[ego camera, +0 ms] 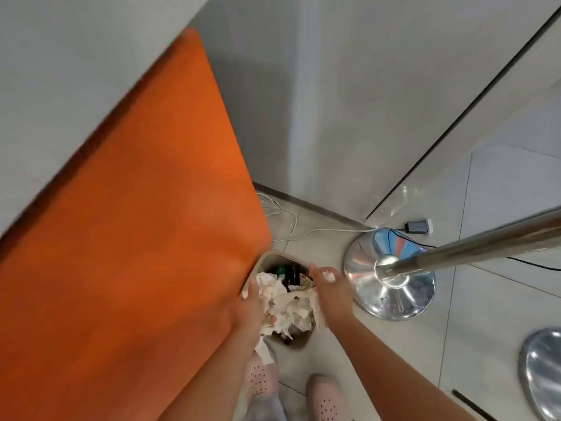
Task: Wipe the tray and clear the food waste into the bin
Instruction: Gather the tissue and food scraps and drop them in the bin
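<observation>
- The bin (285, 256) stands on the floor (334, 360) with its opening facing up and its long axis running near to far; crumpled paper (291, 308) heaps above the rim.
- The right hand (329, 294) hovers over the bin's right rim, its fingers curled round 1 white wad (329, 276).
- The left hand (252, 303) lies on the paper at the left rim; the blur hides its grip.
- An orange surface (136, 223) crowds the left, and a chrome stand base (394, 287) sits just right.
- Open floor lies near, and cables (291, 226) lie far.
</observation>
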The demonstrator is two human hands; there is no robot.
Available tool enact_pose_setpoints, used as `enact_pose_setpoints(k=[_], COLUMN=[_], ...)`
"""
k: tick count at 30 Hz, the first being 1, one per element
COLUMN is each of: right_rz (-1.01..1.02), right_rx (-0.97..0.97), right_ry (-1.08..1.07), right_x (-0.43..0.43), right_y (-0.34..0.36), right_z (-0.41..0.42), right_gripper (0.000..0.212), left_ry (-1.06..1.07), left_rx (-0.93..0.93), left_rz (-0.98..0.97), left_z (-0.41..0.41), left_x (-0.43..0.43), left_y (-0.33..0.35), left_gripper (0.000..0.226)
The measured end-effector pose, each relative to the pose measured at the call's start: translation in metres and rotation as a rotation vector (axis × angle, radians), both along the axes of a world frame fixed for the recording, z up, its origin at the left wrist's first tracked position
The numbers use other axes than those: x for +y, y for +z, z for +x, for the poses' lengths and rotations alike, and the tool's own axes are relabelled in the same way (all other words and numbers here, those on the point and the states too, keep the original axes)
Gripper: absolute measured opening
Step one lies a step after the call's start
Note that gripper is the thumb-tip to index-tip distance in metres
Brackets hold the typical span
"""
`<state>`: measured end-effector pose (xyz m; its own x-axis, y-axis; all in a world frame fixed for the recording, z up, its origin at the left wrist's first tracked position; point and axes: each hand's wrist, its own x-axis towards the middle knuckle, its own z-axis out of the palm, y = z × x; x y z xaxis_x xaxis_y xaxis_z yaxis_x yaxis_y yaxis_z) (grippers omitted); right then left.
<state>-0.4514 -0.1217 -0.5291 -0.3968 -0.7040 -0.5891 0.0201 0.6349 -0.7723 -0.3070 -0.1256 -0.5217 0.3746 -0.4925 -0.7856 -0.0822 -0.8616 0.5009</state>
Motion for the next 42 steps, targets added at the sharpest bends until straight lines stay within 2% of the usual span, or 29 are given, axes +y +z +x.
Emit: enact_pose_setpoints(k=[3, 6, 8, 11, 14, 16, 18, 20, 22, 23, 24, 26, 27, 30, 33, 35, 37, 39, 42], right_rz=[0.011, 0.050, 0.110, 0.245, 0.374, 0.399, 0.393, 0.369, 0.337, 0.317, 0.296, 0.258, 0.226, 0.106, 0.025, -0.050, -0.127, -0.240, -0.454], right_rx=[0.032, 0.025, -0.070, -0.166, -0.118, -0.070, -0.055, -0.039, -0.009, 0.006, 0.023, 0.058, 0.072, 0.060, -0.011, -0.073, -0.097, -0.115, -0.143], right_ry=[0.007, 0.030, 0.088, 0.228, 0.404, 0.483, 0.506, 0.518, 0.532, 0.542, 0.558, 0.599, 0.604, 0.570, 0.522, 0.523, 0.535, 0.561, 0.653], right_x=[-0.004, -0.004, -0.007, -0.008, -0.007, -0.008, -0.009, -0.010, -0.010, -0.009, -0.007, -0.001, 0.004, 0.025, 0.047, 0.058, 0.064, 0.067, 0.077], right_y=[-0.037, -0.066, -0.081, -0.103, -0.111, -0.107, -0.098, -0.086, -0.071, -0.061, -0.049, -0.021, -0.005, 0.059, 0.132, 0.188, 0.243, 0.300, 0.385], right_z=[0.009, 0.014, 0.018, 0.021, 0.023, 0.024, 0.023, 0.021, 0.020, 0.020, 0.020, 0.022, 0.023, 0.030, 0.035, 0.040, 0.048, 0.060, 0.093], right_gripper=[0.026, 0.025, 0.029, 0.061, 0.078, 0.077, 0.074, 0.070, 0.068, 0.067, 0.066, 0.062, 0.060, 0.055, 0.061, 0.046, 0.029, 0.022, 0.021], left_ry=[-0.088, -0.218, -0.247, -0.298, -0.352, -0.402, -0.476, -0.537, -0.575, -0.577, -0.565, -0.501, -0.466, -0.326, -0.160, -0.079, -0.015, 0.041, 0.111], left_rx=[-0.242, -0.296, -0.232, -0.079, 0.041, 0.065, 0.071, 0.049, 0.009, 0.020, 0.044, 0.065, 0.082, 0.191, 0.302, 0.319, 0.338, 0.356, 0.378], left_rz=[-0.027, -0.053, -0.098, -0.070, 0.070, 0.150, 0.159, 0.089, 0.022, 0.015, 0.008, 0.004, 0.012, -0.012, -0.098, -0.206, -0.290, -0.359, -0.413], left_z=[-0.005, -0.009, -0.010, -0.015, -0.017, -0.015, -0.012, -0.010, -0.006, -0.004, -0.002, 0.000, 0.002, 0.008, 0.021, 0.033, 0.046, 0.065, 0.101], left_x=[-0.019, -0.027, -0.034, -0.041, -0.044, -0.045, -0.044, -0.041, -0.036, -0.034, -0.030, -0.023, -0.017, 0.006, 0.037, 0.061, 0.087, 0.113, 0.150], left_y=[-0.031, -0.056, -0.064, -0.073, -0.078, -0.075, -0.068, -0.052, -0.036, -0.023, -0.010, 0.024, 0.043, 0.112, 0.197, 0.260, 0.320, 0.368, 0.433], left_gripper=[0.066, 0.060, 0.053, 0.051, 0.071, 0.090, 0.098, 0.081, 0.046, 0.035, 0.038, 0.057, 0.057, 0.044, 0.027, 0.019, 0.022, 0.015, 0.040])
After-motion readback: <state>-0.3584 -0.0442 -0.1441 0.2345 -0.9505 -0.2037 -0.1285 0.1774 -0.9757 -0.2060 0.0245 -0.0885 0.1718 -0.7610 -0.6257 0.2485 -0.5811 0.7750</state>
